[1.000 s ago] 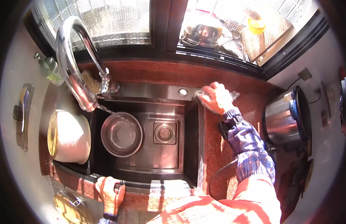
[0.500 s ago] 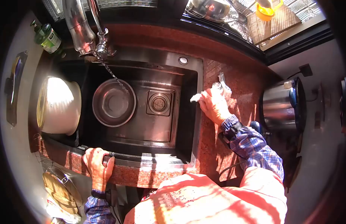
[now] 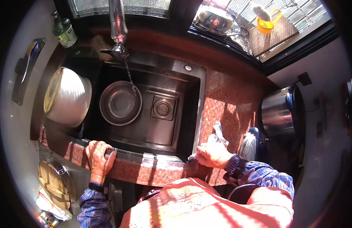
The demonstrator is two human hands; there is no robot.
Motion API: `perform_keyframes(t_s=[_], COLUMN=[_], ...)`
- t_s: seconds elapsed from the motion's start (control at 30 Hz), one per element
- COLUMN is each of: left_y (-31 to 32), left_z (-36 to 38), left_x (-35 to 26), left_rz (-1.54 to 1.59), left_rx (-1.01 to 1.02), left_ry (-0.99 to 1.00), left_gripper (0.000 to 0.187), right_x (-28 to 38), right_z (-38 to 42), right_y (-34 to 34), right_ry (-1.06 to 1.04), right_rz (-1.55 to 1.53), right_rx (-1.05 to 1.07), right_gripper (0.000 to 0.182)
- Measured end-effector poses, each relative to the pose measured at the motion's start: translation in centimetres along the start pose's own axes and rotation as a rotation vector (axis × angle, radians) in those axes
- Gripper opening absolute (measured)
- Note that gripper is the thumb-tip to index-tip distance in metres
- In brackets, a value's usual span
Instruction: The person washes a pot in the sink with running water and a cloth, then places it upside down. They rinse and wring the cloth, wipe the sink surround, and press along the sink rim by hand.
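My right hand (image 3: 213, 154) is closed round a crumpled white cloth (image 3: 218, 136) at the near right corner of the sink (image 3: 201, 114). Part of the cloth sticks out beyond the fingers onto the red stone counter (image 3: 231, 100). At the sink's front edge, my left hand (image 3: 99, 156) rests with its fingers curled over a dark bar on the rim. A round metal bowl (image 3: 121, 103) sits in the sink, left of the drain (image 3: 163, 108). Water runs from the faucet (image 3: 118, 26) to the bowl's right side.
A large white pot (image 3: 71, 97) stands left of the sink. Behind it is a green bottle (image 3: 66, 36). A steel pot (image 3: 277, 112) is at the right, beside a striped cloth (image 3: 250, 146). Wooden boards (image 3: 53, 184) hang at the lower left.
My right hand has moved with the white cloth along the counter toward the near right corner of the sink. My left hand keeps its place on the rim. The view has shifted slightly.
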State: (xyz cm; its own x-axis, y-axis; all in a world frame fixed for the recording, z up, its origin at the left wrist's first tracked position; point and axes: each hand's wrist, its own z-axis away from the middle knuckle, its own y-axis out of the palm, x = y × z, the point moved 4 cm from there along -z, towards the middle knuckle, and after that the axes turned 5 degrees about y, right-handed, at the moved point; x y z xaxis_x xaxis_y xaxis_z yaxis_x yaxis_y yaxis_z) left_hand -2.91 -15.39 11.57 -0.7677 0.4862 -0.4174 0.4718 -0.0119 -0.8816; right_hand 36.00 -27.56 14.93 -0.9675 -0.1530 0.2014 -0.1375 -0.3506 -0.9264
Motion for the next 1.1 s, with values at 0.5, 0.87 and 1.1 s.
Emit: perform_keyframes(t_s=[0.5, 0.87, 1.1], left_y=[-0.1, -0.2, -0.2], left_z=[-0.2, -0.6, -0.4], left_x=[-0.1, -0.1, 0.2], left_rz=[0.006, 0.010, 0.009], left_rx=[-0.013, 0.030, 0.018], left_ry=[-0.012, -0.059, -0.067], left_gripper=[0.022, 0.025, 0.024], right_x=[-20.6, -21.5, -19.6], right_z=[-20.8, -23.8, -24.1], right_y=[-9.5, -10.3, -10.8], right_ry=[0.817, 0.915, 0.979], right_rz=[-0.148, -0.032, -0.043], right_rx=[-0.468, -0.163, -0.087], right_gripper=[0.025, 0.048, 0.054])
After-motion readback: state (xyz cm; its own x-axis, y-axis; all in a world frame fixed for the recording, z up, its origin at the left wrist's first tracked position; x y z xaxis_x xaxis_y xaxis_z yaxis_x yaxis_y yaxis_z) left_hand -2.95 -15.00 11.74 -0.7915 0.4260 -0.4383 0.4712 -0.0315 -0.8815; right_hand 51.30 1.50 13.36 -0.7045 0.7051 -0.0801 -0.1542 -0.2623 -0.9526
